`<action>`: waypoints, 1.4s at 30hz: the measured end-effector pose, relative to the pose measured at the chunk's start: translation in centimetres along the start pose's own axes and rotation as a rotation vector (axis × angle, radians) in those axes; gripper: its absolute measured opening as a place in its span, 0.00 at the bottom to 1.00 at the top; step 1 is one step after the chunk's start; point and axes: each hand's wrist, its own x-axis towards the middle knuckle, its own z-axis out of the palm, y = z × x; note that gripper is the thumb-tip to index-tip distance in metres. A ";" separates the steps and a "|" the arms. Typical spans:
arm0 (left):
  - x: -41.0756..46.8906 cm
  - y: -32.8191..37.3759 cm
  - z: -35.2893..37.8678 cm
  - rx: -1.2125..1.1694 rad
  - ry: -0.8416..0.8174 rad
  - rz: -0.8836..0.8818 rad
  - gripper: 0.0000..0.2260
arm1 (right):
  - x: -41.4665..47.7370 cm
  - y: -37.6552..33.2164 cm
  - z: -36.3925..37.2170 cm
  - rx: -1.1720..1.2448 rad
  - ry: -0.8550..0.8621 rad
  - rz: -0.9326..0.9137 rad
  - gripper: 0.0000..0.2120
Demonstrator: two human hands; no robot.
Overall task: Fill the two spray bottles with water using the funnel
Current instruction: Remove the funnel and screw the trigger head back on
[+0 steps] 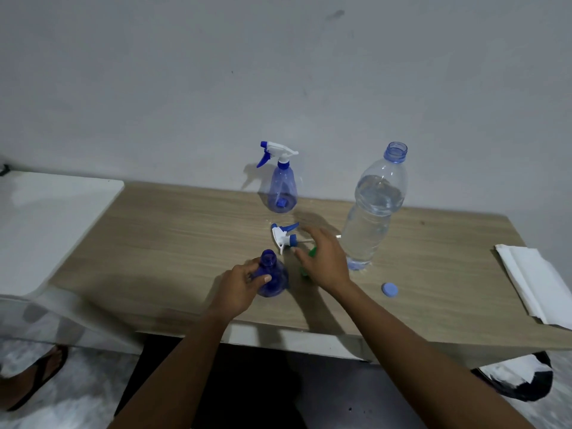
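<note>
A dark blue spray bottle [274, 278] stands uncapped near the table's front, and my left hand [240, 287] grips its side. Its white and blue trigger head [284, 236] lies flat on the table just behind it. My right hand [323, 258] covers a green funnel [312, 252], fingers curled around it; only slivers of green show. A second spray bottle [282, 187], pale blue with its trigger head on, stands at the back by the wall. A large clear water bottle [370, 212], open and mostly full, stands to the right.
The water bottle's blue cap [389, 289] lies on the wooden table [173, 243] right of my right forearm. Folded white paper [540, 283] rests at the table's right edge. A white surface [46, 218] adjoins the table on the left. A sandalled foot [34, 377] is on the floor.
</note>
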 end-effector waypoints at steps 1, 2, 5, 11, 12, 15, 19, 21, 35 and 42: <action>0.1 -0.3 -0.4 0.007 0.005 0.003 0.15 | 1.3 -0.1 0.4 -0.034 -0.064 0.015 0.24; 0.3 -0.7 -0.9 0.015 -0.001 -0.006 0.14 | 2.6 -0.1 0.7 -0.079 -0.121 0.027 0.23; 0.4 -0.9 -2.0 0.005 -0.012 -0.017 0.11 | 6.1 0.1 1.5 -0.220 -0.241 0.083 0.19; 0.9 -1.6 -2.5 -0.051 -0.034 0.002 0.11 | 9.6 0.5 3.5 -0.412 -0.453 0.075 0.18; 1.0 -1.7 -2.6 -0.058 -0.042 0.001 0.11 | 9.7 0.5 3.7 -0.427 -0.464 0.066 0.17; 1.0 -1.5 -3.0 -0.068 -0.069 0.022 0.11 | 9.8 0.2 3.3 -0.413 -0.465 0.031 0.16; 1.1 -1.9 -3.2 -0.119 -0.072 0.035 0.12 | 9.8 -1.7 1.5 -0.227 -0.351 -0.068 0.15; 1.2 -1.9 -3.3 -0.131 -0.081 0.028 0.11 | 9.5 -3.4 0.1 -0.101 -0.275 -0.170 0.14; 1.8 -0.7 -3.0 -0.095 -0.038 0.002 0.10 | 5.7 -5.8 2.4 0.042 -0.366 -0.036 0.14; 2.1 -1.8 -3.2 -0.125 -0.075 0.004 0.12 | 7.7 -3.2 5.2 0.249 -0.376 0.183 0.11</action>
